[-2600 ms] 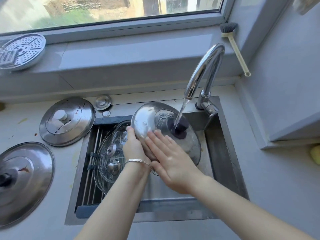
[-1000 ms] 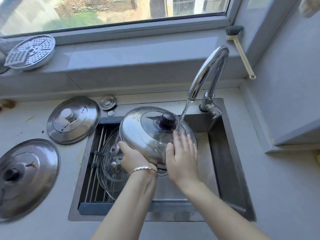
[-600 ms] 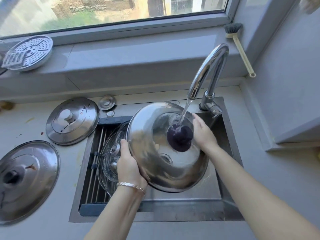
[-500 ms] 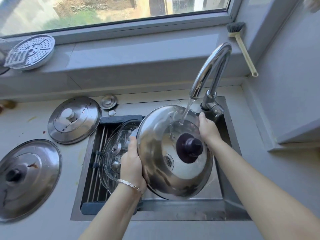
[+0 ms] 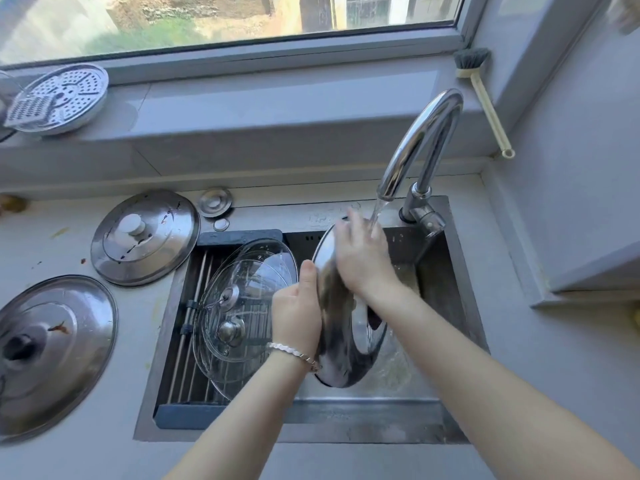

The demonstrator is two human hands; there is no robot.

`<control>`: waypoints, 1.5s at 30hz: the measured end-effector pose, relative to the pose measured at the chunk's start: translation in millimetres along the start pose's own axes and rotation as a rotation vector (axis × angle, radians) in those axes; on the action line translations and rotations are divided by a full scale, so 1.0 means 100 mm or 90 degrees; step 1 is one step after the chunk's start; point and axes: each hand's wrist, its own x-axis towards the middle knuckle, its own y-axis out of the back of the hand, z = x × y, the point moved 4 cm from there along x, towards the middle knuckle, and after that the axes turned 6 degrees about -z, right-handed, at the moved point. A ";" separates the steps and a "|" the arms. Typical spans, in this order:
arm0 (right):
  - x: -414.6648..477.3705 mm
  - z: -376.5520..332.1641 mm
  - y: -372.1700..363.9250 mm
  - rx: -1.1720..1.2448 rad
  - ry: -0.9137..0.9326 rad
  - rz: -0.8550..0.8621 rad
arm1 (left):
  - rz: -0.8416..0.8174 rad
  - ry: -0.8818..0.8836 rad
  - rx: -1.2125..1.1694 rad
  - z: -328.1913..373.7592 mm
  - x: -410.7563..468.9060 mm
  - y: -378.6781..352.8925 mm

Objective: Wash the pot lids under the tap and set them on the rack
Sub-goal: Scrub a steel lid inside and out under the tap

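Observation:
A steel pot lid [image 5: 341, 344] stands on edge over the sink [image 5: 460, 271], its domed top turned right. My left hand [image 5: 298, 313] grips its left rim. My right hand [image 5: 362, 258] lies flat against the lid's upper face, fingers spread, under the water running from the tap [image 5: 419, 147]. Two glass lids [image 5: 242, 306] lean on the roll-up rack [image 5: 194, 327] over the sink's left half. On the counter to the left lie two stained steel lids, one with a white knob [image 5: 145, 237] and one with a black knob [image 5: 52, 351].
A small round metal cap [image 5: 215, 201] lies behind the sink. A perforated steamer plate [image 5: 57, 98] rests on the window sill at left. A dish brush [image 5: 481, 95] leans in the right corner. A grey wall ledge [image 5: 595, 268] juts out on the right.
The steel lid has turned from facing me to standing on edge. My right hand has moved from its far rim onto its upper face under the water.

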 end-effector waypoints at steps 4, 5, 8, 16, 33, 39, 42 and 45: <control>-0.37 -0.19 -0.18 -0.145 0.157 0.045 | -0.007 0.001 -0.036 -0.08 0.05 -0.02; -0.33 -0.22 -0.14 -0.155 0.154 0.040 | -0.008 -0.012 -0.022 -0.08 0.05 -0.01; 0.15 -0.11 0.05 -0.057 0.025 -0.011 | -0.026 -0.079 0.024 -0.02 -0.02 0.02; -0.10 -0.36 -0.09 -0.113 0.147 0.009 | 0.002 -0.078 -0.021 0.05 0.06 0.07; 0.03 0.38 0.27 0.004 0.067 -0.076 | 0.130 0.144 -0.167 -0.13 0.26 0.38; -0.16 0.10 0.03 -0.362 0.188 0.028 | 0.167 0.155 -0.200 -0.05 0.13 0.26; 0.03 0.19 0.04 -0.216 0.029 -0.019 | 0.187 0.128 -0.192 0.02 0.12 0.22; 0.16 0.23 0.02 0.003 -0.138 -0.096 | 0.191 0.122 -0.194 0.03 0.13 0.23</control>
